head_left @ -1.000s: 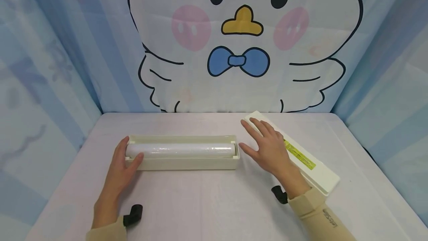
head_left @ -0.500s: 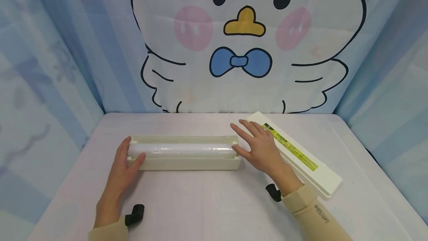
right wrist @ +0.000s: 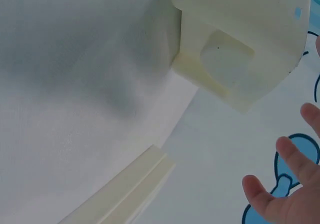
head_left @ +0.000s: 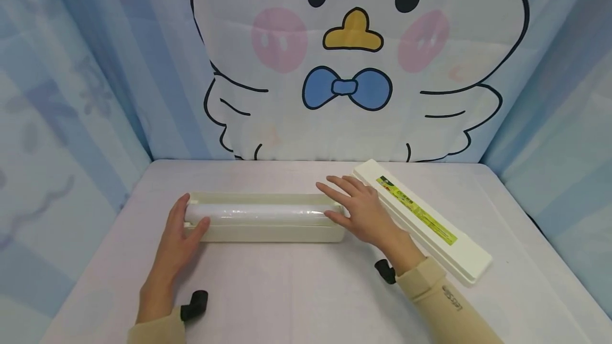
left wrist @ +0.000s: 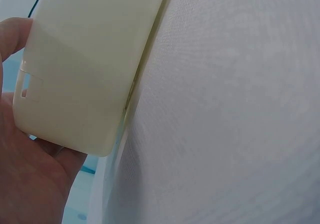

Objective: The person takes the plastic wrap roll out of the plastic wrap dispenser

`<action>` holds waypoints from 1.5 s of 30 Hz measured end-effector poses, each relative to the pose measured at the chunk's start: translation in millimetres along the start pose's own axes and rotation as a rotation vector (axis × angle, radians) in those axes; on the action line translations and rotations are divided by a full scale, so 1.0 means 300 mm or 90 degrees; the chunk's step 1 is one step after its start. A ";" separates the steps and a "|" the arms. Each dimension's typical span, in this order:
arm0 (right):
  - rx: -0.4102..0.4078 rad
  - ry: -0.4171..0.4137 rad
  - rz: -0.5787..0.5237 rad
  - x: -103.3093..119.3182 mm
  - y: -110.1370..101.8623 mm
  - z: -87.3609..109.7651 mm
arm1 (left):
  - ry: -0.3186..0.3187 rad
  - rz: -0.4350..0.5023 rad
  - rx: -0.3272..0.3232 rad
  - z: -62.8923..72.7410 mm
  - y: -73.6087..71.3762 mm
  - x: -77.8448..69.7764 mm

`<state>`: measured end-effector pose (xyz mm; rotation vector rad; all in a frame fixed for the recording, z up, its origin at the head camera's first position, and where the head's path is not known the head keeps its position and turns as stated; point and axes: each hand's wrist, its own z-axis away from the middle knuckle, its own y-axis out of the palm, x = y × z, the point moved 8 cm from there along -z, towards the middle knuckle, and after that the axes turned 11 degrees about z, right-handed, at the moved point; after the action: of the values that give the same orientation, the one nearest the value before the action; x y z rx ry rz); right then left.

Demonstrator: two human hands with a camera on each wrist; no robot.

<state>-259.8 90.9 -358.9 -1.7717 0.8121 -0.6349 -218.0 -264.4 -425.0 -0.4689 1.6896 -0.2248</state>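
Note:
A cream cling film box [head_left: 272, 234] lies lidless and lengthwise on the table, with a white cling film roll [head_left: 263, 212] inside it. My left hand [head_left: 173, 246] grips the box's left end, thumb at the near side and fingers round the far side. In the left wrist view that thumb and palm border the box wall [left wrist: 80, 74]. Over the box's right end hovers my right hand [head_left: 367, 220], fingers spread and holding nothing. The right wrist view has its fingers apart from the box end [right wrist: 240, 14], which has a rounded cutout.
The long white lid [head_left: 470, 263] with a yellow-green label [head_left: 417, 210] lies slantwise on the table, right of the box and behind my right forearm. A pale cloth covers the table [head_left: 268, 301]. Printed curtains [head_left: 344, 131] stand at the back and both sides.
My right hand has moved left, off the lid's far end and over the box's right end, uncovering the label. My left hand keeps its hold on the box.

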 end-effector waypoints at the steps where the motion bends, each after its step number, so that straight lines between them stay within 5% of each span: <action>1: 0.000 -0.007 -0.001 0.005 0.002 -0.003 | -0.001 0.000 0.000 0.001 0.000 0.001; 21: 0.012 -0.111 -0.015 0.061 0.040 -0.036 | -0.018 0.006 0.007 -0.003 -0.003 0.004; 45: 0.130 -0.117 0.014 0.078 0.087 -0.073 | -0.033 0.000 0.008 0.000 -0.007 0.004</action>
<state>-267.2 53.9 -375.8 -1.6057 0.6183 -0.5134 -217.9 -266.8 -425.3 -0.4619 1.6364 -0.2203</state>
